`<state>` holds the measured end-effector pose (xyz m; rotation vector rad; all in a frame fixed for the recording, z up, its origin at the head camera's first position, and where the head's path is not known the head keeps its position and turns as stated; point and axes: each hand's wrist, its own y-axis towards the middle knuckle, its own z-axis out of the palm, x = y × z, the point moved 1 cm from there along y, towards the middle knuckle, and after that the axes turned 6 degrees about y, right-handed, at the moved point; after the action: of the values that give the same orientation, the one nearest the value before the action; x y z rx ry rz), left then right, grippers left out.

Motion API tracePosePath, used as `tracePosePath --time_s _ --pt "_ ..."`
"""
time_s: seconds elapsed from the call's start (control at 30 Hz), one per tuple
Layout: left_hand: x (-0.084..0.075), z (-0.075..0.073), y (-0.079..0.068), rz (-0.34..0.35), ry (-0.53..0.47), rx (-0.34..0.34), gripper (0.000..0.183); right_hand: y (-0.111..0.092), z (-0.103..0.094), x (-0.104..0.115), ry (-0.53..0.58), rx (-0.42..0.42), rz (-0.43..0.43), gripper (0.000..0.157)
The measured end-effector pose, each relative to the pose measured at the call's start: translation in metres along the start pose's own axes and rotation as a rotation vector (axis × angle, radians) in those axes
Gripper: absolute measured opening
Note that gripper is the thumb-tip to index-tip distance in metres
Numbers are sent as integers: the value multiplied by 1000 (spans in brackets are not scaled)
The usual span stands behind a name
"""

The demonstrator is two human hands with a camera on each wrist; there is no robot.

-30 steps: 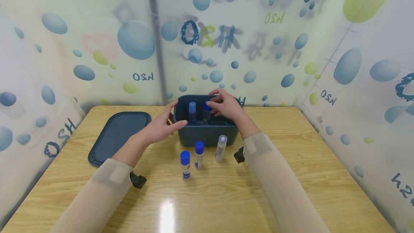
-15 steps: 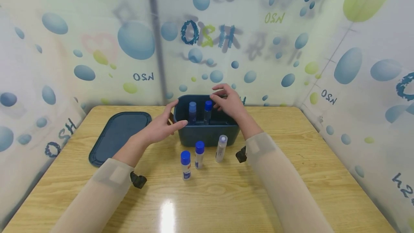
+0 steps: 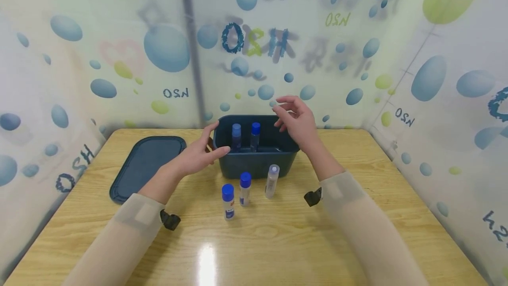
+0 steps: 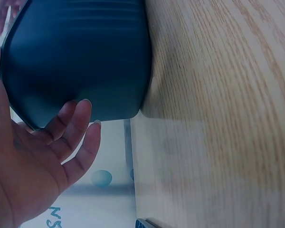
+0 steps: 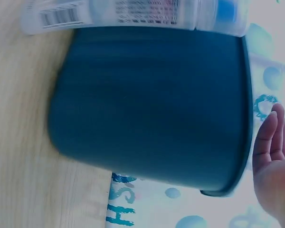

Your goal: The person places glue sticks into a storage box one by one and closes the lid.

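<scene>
Blue-capped tube [image 3: 255,137] stands in the bin [image 3: 258,165], right hand [image 3: 300,122] now farther off, its fingers [image 3: 287,99] loose and empty.

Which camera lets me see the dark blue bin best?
The head view, because it shows the dark blue bin's open top, inside and front together. The left wrist view shows only its outside, beside the left hand. The right wrist view shows its outside too, partly covered by a clear-capped tube.
</scene>
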<state>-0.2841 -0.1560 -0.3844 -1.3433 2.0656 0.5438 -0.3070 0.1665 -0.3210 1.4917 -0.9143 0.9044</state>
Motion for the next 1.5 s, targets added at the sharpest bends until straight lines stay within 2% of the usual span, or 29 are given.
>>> tracePosePath --time_s 0.33,0.73,0.97,1.37,1.5 --pt "2 -3 -1 -8 0 -4 99 -49 -15 14 -55 144 75 30" --pt "2 -4 -2 -17 1 -2 99 -93 -26 13 -140 284 152 24" --pt "3 -4 -1 -11 -3 -7 99 -105 -30 4 -185 363 212 26" --pt "1 -2 -1 -10 -7 -3 101 -111 -27 -17 -170 469 317 50" --pt "0 -2 -1 -9 -6 0 101 -114 -25 -22 -160 498 335 52"
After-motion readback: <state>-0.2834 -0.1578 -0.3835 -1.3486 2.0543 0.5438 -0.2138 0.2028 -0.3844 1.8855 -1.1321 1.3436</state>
